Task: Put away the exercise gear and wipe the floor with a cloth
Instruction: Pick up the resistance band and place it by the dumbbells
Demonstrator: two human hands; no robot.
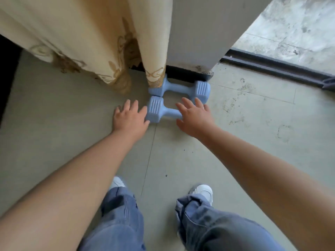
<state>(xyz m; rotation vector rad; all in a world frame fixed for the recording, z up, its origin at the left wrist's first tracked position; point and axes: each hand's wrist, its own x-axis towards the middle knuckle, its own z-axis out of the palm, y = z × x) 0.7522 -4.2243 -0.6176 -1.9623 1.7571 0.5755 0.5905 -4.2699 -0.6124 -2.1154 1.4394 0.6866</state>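
Note:
Two light blue dumbbells lie side by side on the grey floor tiles at the foot of a wall. The far dumbbell (178,88) sits against the wall base, its left end partly under the curtain hem. The near dumbbell (155,110) lies just in front of it. My left hand (129,118) is spread open, fingers straight, touching the near dumbbell's left end. My right hand (194,116) is also open with straight fingers and covers that dumbbell's right end. Neither hand grips anything. No cloth is in view.
A cream patterned curtain (87,38) hangs at the left down to the floor. A grey wall corner (197,33) stands behind the dumbbells. A dark sliding-door track (277,65) runs at the right, with stained concrete beyond. My legs in jeans and white shoes are below.

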